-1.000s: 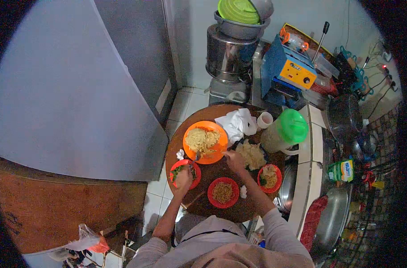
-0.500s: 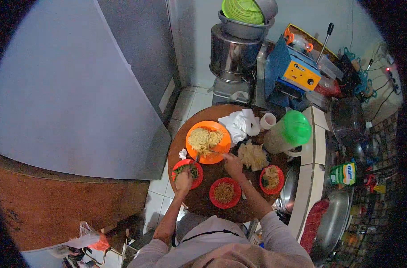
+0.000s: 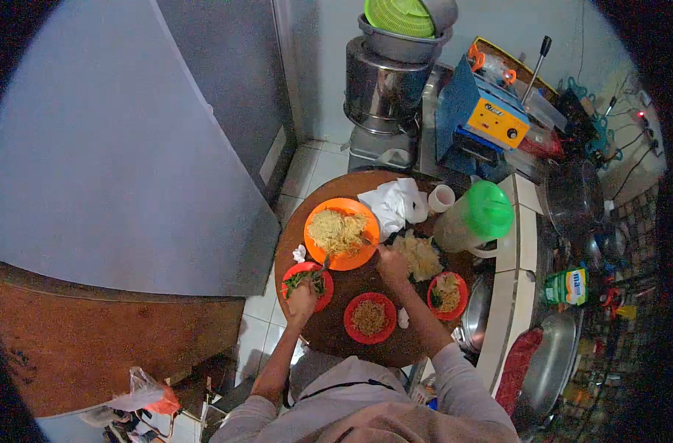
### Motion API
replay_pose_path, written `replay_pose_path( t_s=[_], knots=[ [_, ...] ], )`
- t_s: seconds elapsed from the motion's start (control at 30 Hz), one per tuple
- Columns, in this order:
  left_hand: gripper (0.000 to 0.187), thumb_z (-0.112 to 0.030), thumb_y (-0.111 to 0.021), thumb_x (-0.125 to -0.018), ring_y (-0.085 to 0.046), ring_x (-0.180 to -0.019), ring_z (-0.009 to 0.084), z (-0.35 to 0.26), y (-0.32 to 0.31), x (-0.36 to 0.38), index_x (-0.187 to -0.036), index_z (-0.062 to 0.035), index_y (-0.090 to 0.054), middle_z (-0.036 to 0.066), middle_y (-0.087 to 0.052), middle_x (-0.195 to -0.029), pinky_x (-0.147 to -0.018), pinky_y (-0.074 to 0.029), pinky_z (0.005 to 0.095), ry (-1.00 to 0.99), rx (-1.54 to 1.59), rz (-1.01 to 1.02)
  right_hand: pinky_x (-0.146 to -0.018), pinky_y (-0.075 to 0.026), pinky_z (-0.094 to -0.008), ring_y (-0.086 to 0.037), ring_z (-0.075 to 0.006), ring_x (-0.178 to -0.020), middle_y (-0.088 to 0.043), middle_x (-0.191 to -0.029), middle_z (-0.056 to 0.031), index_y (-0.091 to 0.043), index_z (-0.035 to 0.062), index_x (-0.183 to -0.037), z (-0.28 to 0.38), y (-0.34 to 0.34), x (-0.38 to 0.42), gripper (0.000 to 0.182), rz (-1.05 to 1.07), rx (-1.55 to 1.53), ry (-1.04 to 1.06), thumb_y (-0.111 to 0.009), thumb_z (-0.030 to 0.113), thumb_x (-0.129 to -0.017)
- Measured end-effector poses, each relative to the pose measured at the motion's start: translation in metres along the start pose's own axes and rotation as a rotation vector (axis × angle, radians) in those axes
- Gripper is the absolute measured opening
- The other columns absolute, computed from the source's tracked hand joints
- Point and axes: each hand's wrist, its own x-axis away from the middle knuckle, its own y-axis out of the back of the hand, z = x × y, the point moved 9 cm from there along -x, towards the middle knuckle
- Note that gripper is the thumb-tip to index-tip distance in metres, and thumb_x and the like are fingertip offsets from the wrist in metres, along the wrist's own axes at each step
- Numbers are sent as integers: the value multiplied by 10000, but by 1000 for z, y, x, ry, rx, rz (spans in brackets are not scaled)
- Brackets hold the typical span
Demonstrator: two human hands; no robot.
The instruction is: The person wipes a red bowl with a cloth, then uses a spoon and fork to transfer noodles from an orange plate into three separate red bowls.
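My left hand [image 3: 301, 299] is closed around a slim metal utensil [image 3: 326, 261], whose far end points up toward the orange plate. The hand is above a red bowl [image 3: 327, 294] of green vegetables [image 3: 298, 280], covering part of it. My right hand [image 3: 392, 266] is closed on another thin utensil [image 3: 368, 238] reaching over the right rim of the orange plate [image 3: 371, 255]. Pale noodles [image 3: 338, 230] are heaped on that plate. Whether each utensil is a fork or a spoon is too small to tell.
On the round table [image 3: 329, 332] are a red bowl of brown noodles [image 3: 369, 319], another red bowl of mixed food [image 3: 447, 297], pale crackers [image 3: 417, 256], white tissue [image 3: 392, 207], a cup [image 3: 441, 198] and a green-lidded jug [image 3: 487, 210]. A tiled counter [image 3: 507, 295] borders the right.
My right hand has shifted slightly to the right and down, away from the orange plate's lower rim. My left hand stays over the greens. The whole view has drifted slightly.
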Motion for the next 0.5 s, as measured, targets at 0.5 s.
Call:
replay_pose_path(
  t_s=[0.5],
  knots=[
    [198, -192, -395, -781, -564, -556, 303, -37, -32, -22, -787, -55, -538, 149, -556, -612, -460, -454, 392, -412, -148, -237, -628, -437, -418, -548, -326, -710, -552, -741, -189, -539, 33, -896, 9, -64, 20, 209, 316, -219, -311, -461, 83, -709]
  ],
)
